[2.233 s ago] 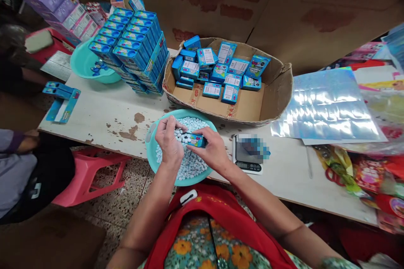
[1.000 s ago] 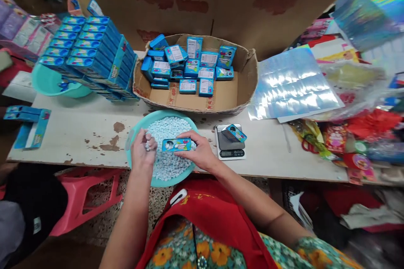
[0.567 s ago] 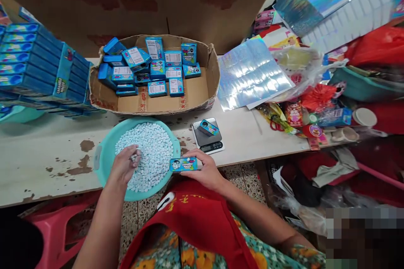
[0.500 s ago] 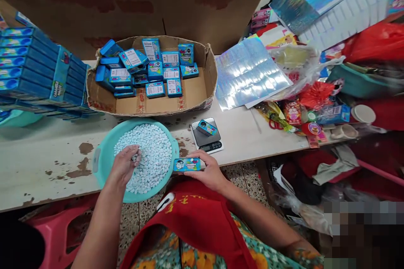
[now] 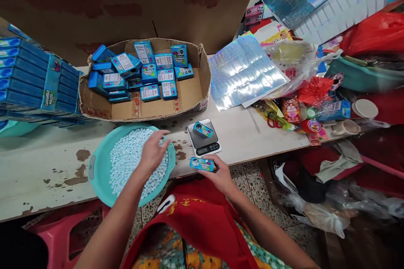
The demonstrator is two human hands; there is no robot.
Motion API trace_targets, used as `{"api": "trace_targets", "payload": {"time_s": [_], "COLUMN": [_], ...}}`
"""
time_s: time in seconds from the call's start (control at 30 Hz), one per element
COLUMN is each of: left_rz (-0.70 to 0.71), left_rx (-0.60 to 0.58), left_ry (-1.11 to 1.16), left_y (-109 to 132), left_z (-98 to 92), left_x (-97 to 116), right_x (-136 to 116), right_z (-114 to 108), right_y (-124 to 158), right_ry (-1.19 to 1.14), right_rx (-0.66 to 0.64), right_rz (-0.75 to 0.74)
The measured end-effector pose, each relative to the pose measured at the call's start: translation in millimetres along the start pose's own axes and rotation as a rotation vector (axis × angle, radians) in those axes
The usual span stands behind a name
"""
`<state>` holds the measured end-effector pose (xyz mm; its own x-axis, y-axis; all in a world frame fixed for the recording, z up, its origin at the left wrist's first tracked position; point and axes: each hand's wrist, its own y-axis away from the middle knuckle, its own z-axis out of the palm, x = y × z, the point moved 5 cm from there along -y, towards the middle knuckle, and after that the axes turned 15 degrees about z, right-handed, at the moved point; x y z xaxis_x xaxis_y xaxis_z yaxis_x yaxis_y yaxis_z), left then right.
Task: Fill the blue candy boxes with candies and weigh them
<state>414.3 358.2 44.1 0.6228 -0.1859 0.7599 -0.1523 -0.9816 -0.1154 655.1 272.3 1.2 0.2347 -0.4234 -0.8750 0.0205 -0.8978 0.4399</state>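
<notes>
My right hand (image 5: 221,175) grips a small blue candy box (image 5: 202,164) by its right end, in front of the scale, with white pieces showing in its round window. Over the right side of a turquoise basin (image 5: 97,189) is my left hand (image 5: 153,151), its fingers stretched towards the right and apart, with nothing visible in them. Small pale candies (image 5: 126,159) fill much of the basin. On the digital kitchen scale (image 5: 195,138) lies another blue candy box (image 5: 203,129), its window dark.
Behind the basin, a low cardboard box (image 5: 192,98) holds several blue candy boxes (image 5: 150,91). More blue boxes are stacked (image 5: 22,80) at the left. Shiny holographic sheets (image 5: 243,75), plastic bags and red scissors (image 5: 274,122) crowd the right side. A pink stool (image 5: 57,235) stands below the table edge.
My left hand has gone from the candies in the middle of the basin to its right side, and its fingers have spread. My right hand has moved the candy box right, away from the basin.
</notes>
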Motion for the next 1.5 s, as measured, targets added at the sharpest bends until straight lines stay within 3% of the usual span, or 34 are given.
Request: {"api": "trace_targets", "payload": {"time_s": [0.07, 0.13, 0.2, 0.23, 0.3, 0.37, 0.5, 0.57, 0.67, 0.7, 0.77, 0.87, 1.0, 1.17, 1.27, 1.37, 1.43, 1.5], "left_rz": [0.206, 0.324, 0.321, 0.291, 0.228, 0.188, 0.075, 0.003, -0.094, -0.134, -0.231, -0.373, -0.455, -0.645, -0.663, -0.578, -0.512, -0.473], "left_rx": [-0.157, -0.299, -0.344, -0.305, -0.145, 0.028, 0.2, 0.226, 0.252, 0.266, 0.311, 0.477, 0.712, 0.933, 0.975, 1.019, 0.942, 0.767], "left_ry": [0.022, 0.051, 0.094, 0.109, 0.125, 0.146, 0.24, 0.289, 0.384, 0.443, 0.625, 1.0, 1.365, 1.457, 1.546, 1.521, 1.446, 1.355], "left_y": [-30.2, -54.0, -68.8, -72.5, -71.2, -60.1, -28.5, -13.1, 8.7, 15.7, 29.2, 46.9, 59.0, 69.0, 73.5, 81.4, 86.2, 89.3], "left_z": [43.0, 80.5, 100.2, 100.9, 86.0, 57.8, 5.0, -9.4, -16.5, -16.3, -14.6, -18.4, -37.2, -39.4, -37.6, -52.3, -63.7, -69.0], "left_x": [22.5, 32.5, 29.5, 25.0, 15.4, 10.7, 14.8, 18.0, 18.2, 16.7, 12.1, 4.5, -8.0, -46.4, -61.0, -64.7, -62.3, -59.1], "right_x": [4.3, 7.3, 8.9, 9.5, 10.5, 10.3, -1.4, -19.7, -59.4, -72.0, -91.5, -112.7, -139.8, -136.2, -129.1, -129.7, -132.5, -134.9], "right_z": [-6.0, -15.1, -25.3, -29.8, -35.6, -36.2, -23.8, -18.6, -9.0, -0.7, 25.2, 65.5, 99.4, 131.6, 143.1, 148.5, 150.9, 153.5], "right_y": [-3.7, -7.7, -15.2, -21.3, -39.0, -61.9, -97.8, -95.6, -69.9, -62.2, -52.6, -43.2, -33.9, -35.3, -37.7, -37.8, -37.2, -36.7], "right_ry": [-0.009, -0.01, -0.011, -0.015, -0.034, -0.049, 0.001, 0.089, 0.219, 0.25, 0.306, 0.353, 0.428, 0.59, 0.601, 0.588, 0.585, 0.58], "right_rx": [0.043, 0.098, 0.16, 0.193, 0.259, 0.328, 0.384, 0.431, 0.483, 0.41, 0.128, -0.198, -0.229, -0.243, -0.277, -0.277, -0.268, -0.262], "right_rz": [0.013, 0.024, 0.03, 0.031, 0.02, -0.022, -0.12, -0.206, -0.371, -0.394, -0.351, -0.256, -0.384, -0.444, -0.419, -0.385, -0.377, -0.377]}}
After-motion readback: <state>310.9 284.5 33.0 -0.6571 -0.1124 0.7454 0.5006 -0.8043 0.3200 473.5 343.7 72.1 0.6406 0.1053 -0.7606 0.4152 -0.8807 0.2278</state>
